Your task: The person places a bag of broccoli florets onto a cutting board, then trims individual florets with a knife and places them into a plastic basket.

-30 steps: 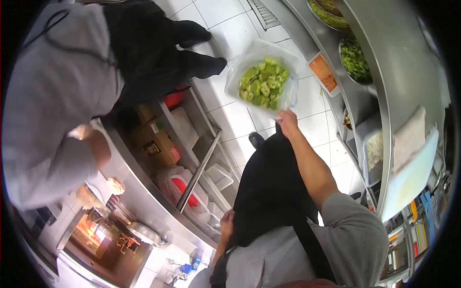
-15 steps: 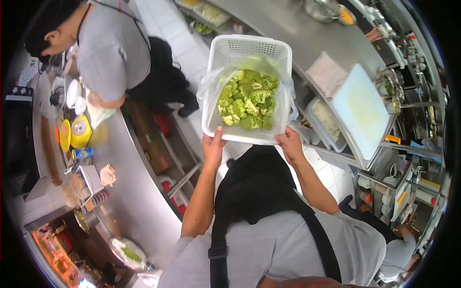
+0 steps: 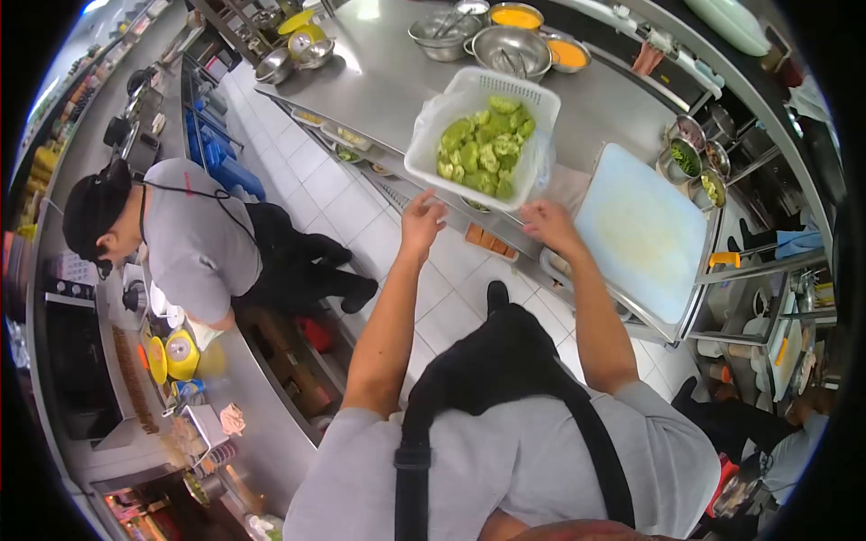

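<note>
A white plastic basket (image 3: 424,167), lined with a clear bag, rests on the steel counter (image 3: 379,90) in front of me. Green broccoli florets (image 3: 487,149) fill its bottom. My left hand (image 3: 422,221) is just off the basket's near left side, fingers loosely spread and holding nothing. Near its right corner is my right hand (image 3: 548,225), its fingers apart and also holding nothing. To the right of the basket a white cutting board (image 3: 642,230) lies beside a folded cloth (image 3: 566,187).
Metal bowls (image 3: 511,51) and containers of orange sauce (image 3: 516,15) stand behind the basket. A person (image 3: 194,234) works at the left counter (image 3: 271,433). Another person (image 3: 794,451) is at the lower right. Small bowls (image 3: 681,160) stand behind the board.
The basket has moved from my two hands onto the counter, and both hands have let go of it. My view has shifted, showing more of the counter and its bowls.
</note>
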{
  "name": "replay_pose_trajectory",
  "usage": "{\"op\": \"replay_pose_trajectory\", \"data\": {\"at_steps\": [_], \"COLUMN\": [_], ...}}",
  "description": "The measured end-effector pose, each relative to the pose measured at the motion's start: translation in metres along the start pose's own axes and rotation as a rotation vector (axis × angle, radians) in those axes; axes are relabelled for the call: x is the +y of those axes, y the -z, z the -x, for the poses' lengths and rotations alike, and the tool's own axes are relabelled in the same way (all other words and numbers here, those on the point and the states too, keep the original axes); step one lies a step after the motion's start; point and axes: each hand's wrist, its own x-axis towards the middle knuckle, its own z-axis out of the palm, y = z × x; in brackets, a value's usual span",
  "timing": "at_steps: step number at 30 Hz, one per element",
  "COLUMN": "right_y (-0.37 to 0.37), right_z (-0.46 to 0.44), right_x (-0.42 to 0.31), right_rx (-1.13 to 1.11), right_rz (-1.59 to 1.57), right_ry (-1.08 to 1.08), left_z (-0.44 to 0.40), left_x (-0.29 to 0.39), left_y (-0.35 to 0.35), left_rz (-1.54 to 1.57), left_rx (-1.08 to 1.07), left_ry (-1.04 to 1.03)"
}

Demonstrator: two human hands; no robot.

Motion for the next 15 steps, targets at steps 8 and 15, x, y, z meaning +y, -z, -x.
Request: {"op": "replay_pose_trajectory", "data": {"at_steps": [8,15], "right_y": [0.051,0.018], "right_z": [-0.053,-0.175], "right_x": [-0.068,-0.053], "right_rx": [0.106,0.075], "right_rz": [0.223,0.573], "right_ry": [0.361,0.526], "left_z": [-0.032,-0.112], "left_x": [0.046,0.037], "left_y": [-0.032,-0.042], "left_rz": [-0.496,-0.995], "left_rx": [0.425,0.398], "left_ry": [-0.55,-0.624]}}
